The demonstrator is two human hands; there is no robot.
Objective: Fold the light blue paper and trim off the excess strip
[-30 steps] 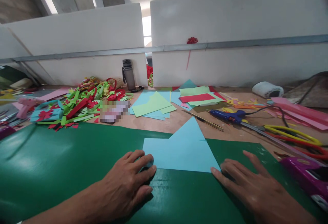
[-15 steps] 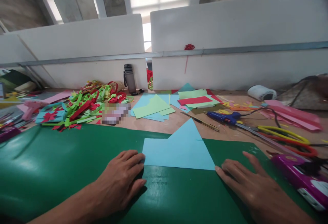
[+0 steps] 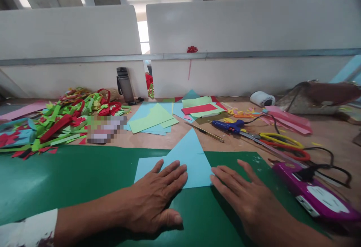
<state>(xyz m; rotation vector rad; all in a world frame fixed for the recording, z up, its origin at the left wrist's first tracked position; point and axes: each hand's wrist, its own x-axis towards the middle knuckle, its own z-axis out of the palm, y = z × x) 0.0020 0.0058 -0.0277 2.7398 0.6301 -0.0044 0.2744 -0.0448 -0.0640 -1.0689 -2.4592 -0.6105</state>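
A light blue sheet of paper (image 3: 194, 164) lies folded on the green mat (image 3: 93, 171), one part rising to a point away from me. Across the left part of the paper, my left hand (image 3: 158, 190) rests flat with its fingers spread and its thumb out over the mat. At the paper's right edge, the fingertips of my right hand (image 3: 242, 194) touch it, the fingers stretched out and the thumb raised. Neither hand grips anything. The left hand covers some of the paper's near edge.
Paper scraps (image 3: 64, 119) pile up at the left near a dark bottle (image 3: 125, 85). Cut sheets (image 3: 153, 119) lie beyond the mat. At the right are a blue glue gun (image 3: 228, 125), yellow-handled scissors (image 3: 282, 139), a purple power strip (image 3: 313, 190) and a white roll (image 3: 262, 98).
My left hand has moved from the paper's left edge onto the paper, its fingers now spread flat. The right hand stays at the right edge. The view has turned slightly right.
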